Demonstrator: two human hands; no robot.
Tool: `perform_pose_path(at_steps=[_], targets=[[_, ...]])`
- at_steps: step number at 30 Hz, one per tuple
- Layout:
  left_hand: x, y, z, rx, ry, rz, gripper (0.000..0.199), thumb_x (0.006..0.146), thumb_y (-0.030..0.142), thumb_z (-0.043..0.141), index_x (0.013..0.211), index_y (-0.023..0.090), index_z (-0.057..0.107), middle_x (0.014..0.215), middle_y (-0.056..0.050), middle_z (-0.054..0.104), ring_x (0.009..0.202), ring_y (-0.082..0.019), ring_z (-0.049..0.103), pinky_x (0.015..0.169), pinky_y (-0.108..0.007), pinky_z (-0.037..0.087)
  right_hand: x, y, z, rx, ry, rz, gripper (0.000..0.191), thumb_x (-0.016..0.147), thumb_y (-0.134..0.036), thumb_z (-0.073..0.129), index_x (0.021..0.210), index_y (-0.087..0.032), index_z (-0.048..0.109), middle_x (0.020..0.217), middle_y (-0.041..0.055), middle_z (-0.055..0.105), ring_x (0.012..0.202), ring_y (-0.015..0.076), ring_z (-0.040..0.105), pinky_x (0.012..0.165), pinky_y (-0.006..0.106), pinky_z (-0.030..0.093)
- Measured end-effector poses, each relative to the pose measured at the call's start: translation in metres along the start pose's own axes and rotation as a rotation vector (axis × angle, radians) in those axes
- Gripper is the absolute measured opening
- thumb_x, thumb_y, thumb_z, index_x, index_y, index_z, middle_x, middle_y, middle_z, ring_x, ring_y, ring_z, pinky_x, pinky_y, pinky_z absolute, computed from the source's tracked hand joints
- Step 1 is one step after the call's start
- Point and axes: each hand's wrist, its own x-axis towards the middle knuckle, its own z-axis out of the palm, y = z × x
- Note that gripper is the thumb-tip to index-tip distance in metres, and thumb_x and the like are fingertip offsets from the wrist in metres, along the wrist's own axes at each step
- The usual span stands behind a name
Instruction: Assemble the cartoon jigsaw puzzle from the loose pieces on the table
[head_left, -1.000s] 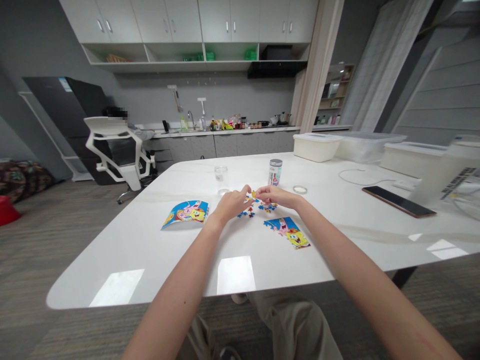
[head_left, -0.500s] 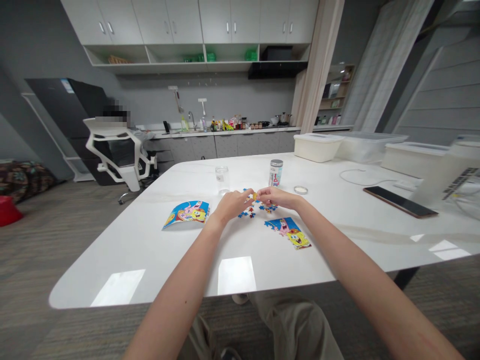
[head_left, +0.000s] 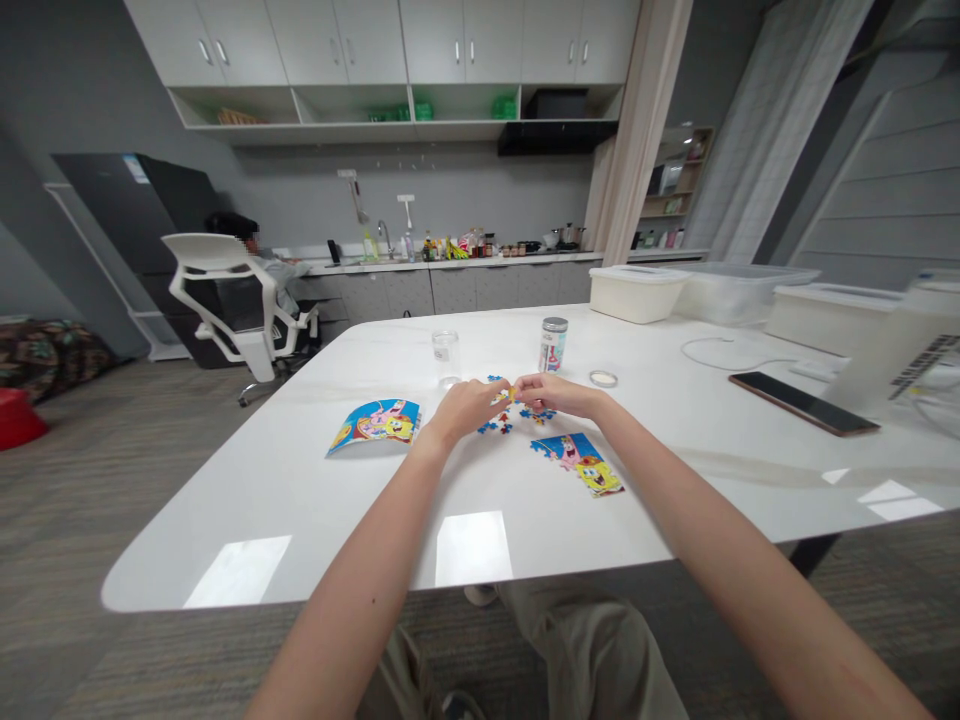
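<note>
Over a heap of loose jigsaw pieces (head_left: 504, 425), the fingertips of both hands meet at a small yellow puzzle piece (head_left: 513, 394). My left hand (head_left: 466, 405) pinches it from the left, and my right hand (head_left: 559, 394) has closed fingers on its other side. Part of the heap is hidden under the hands. Nearer the front lies a partly joined puzzle (head_left: 577, 460) with a yellow cartoon figure and a pink one on blue. To the left of my left hand is a curved picture sheet (head_left: 377, 428) with similar figures.
Behind the hands stand a clear jar (head_left: 445, 352) and a printed canister with a grey lid (head_left: 553, 345). A ring-shaped lid (head_left: 603, 379) lies to their right. Farther right are a phone (head_left: 802, 402), a cable and plastic bins (head_left: 637, 293). A person sits in a white chair (head_left: 225, 290) beyond the table.
Both hands stay almost still at the yellow piece. The view shifts slightly. The person in the white chair has moved, and the chair has turned a little.
</note>
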Motion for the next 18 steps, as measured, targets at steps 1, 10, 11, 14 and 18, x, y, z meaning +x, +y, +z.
perform_pose_path(at_steps=[1, 10, 11, 14, 18], targets=[[0.0, -0.0002, 0.0003, -0.001, 0.0, 0.0, 0.027, 0.096, 0.04, 0.046, 0.113, 0.025, 0.062, 0.082, -0.007, 0.072, 0.08, -0.024, 0.069, 0.067, -0.027, 0.046, 0.0002, 0.0003, -0.0002, 0.002, -0.001, 0.002, 0.03, 0.07, -0.041, 0.071, 0.077, -0.017, 0.055, 0.054, -0.0087, 0.042, 0.049, 0.0067, 0.034, 0.051, 0.024, 0.022], [0.0008, -0.0015, 0.0029, -0.019, 0.01, 0.019, 0.028, 0.096, 0.04, 0.046, 0.112, 0.025, 0.063, 0.08, -0.006, 0.072, 0.079, -0.023, 0.069, 0.068, -0.026, 0.047, 0.0011, 0.0036, -0.0024, 0.008, -0.014, -0.001, 0.029, 0.071, -0.039, 0.07, 0.08, -0.017, 0.055, 0.054, -0.0087, 0.041, 0.049, 0.0069, 0.033, 0.052, 0.024, 0.022], [0.0008, -0.0015, 0.0029, -0.017, 0.01, 0.019, 0.028, 0.096, 0.04, 0.046, 0.112, 0.025, 0.063, 0.08, -0.006, 0.072, 0.079, -0.023, 0.069, 0.068, -0.026, 0.047, 0.0012, 0.0038, -0.0025, 0.008, -0.017, 0.0, 0.029, 0.071, -0.039, 0.07, 0.08, -0.017, 0.055, 0.054, -0.0087, 0.041, 0.049, 0.0069, 0.033, 0.052, 0.024, 0.022], [0.0007, -0.0015, 0.0028, -0.006, 0.008, 0.017, 0.028, 0.096, 0.04, 0.046, 0.112, 0.026, 0.063, 0.08, -0.006, 0.072, 0.079, -0.023, 0.069, 0.067, -0.026, 0.047, 0.0014, 0.0037, -0.0023, 0.014, -0.024, 0.001, 0.028, 0.07, -0.039, 0.07, 0.078, -0.016, 0.055, 0.053, -0.0085, 0.041, 0.049, 0.0067, 0.033, 0.052, 0.024, 0.022], [0.0003, -0.001, 0.0025, 0.0, 0.004, 0.017, 0.028, 0.096, 0.04, 0.046, 0.113, 0.026, 0.063, 0.081, -0.006, 0.072, 0.079, -0.023, 0.069, 0.067, -0.026, 0.047, 0.0015, 0.003, -0.0017, 0.015, -0.032, -0.006, 0.027, 0.071, -0.038, 0.069, 0.077, -0.016, 0.055, 0.053, -0.0084, 0.041, 0.049, 0.0069, 0.033, 0.052, 0.024, 0.022]])
